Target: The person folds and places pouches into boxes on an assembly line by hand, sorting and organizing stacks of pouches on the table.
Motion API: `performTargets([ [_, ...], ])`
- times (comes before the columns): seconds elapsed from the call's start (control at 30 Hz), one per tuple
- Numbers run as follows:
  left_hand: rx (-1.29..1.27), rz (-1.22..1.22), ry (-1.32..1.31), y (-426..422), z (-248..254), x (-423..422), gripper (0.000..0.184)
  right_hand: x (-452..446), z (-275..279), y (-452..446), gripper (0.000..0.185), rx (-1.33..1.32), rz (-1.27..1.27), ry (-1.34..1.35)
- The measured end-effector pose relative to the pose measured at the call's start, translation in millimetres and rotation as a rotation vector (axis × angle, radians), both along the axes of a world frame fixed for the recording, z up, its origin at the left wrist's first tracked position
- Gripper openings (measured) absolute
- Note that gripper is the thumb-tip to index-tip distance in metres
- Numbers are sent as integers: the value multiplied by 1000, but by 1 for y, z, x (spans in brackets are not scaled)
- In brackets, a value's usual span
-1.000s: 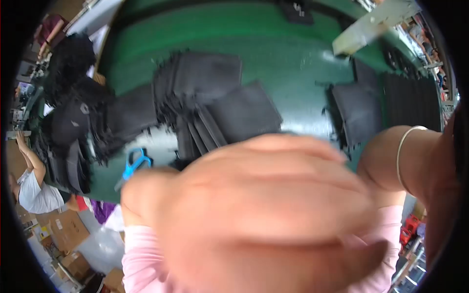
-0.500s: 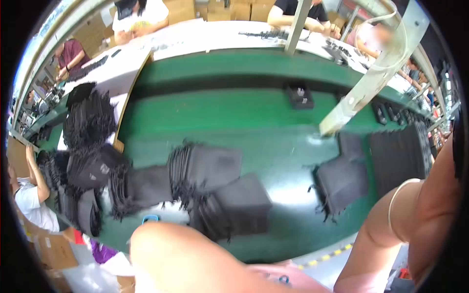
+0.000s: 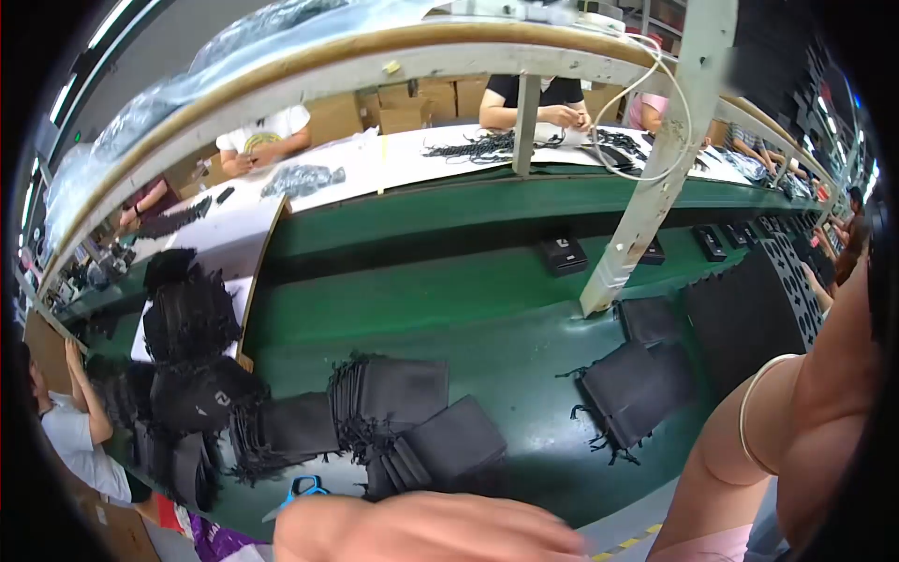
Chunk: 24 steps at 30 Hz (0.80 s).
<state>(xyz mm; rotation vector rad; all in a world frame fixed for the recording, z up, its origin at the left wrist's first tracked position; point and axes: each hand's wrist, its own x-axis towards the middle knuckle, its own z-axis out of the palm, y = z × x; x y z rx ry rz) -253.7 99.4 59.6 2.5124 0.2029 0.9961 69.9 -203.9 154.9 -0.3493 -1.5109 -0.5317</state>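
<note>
My left hand point(image 3: 412, 529) crosses the bottom of the view, its back up and its fingers stretched to the right, somewhat blurred, with nothing seen in it. Just beyond it lie blue-handled scissors point(image 3: 307, 486) and a fanned stack of black drawstring pouches point(image 3: 454, 436). More pouches point(image 3: 389, 393) lie behind that stack. My right hand point(image 3: 829, 412), above a pale bracelet, is raised close to the camera at the right edge; its fingers are out of view. Nearest to that arm on the bench is a small pile of black pouches point(image 3: 623, 393).
A green bench point(image 3: 375, 309) carries several black pouch piles point(image 3: 192, 318) at left, black boxes point(image 3: 562, 255) and a stack of black sheets point(image 3: 740, 318) at right. A metal post point(image 3: 646, 215) and rail point(image 3: 468, 42) stand in front. People work at a white table point(image 3: 403, 169) beyond.
The view has tilted up, so the bench sits lower and the overhead rail shows. My left hand now shows at the bottom, and more of the scissors is visible. My right arm stays raised.
</note>
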Motion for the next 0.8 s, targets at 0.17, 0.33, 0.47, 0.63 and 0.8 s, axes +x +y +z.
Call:
performTargets([
  [0.17,2,72,4,2,-3,-20,16,2,1,7,32,-11,3,12],
  [0.33,6,113,27,0,-3,-34,16,0,1,7,31,-4,25,31],
  [0.47,7,110,7,1,-6,-36,15,-5,2,5,30,-7,9,13],
  [0.63,6,93,-3,2,-14,-30,15,-9,4,3,29,-34,-42,7],
  [0.8,41,41,22,-4,-8,-24,16,-8,2,4,28,-37,-58,36],
])
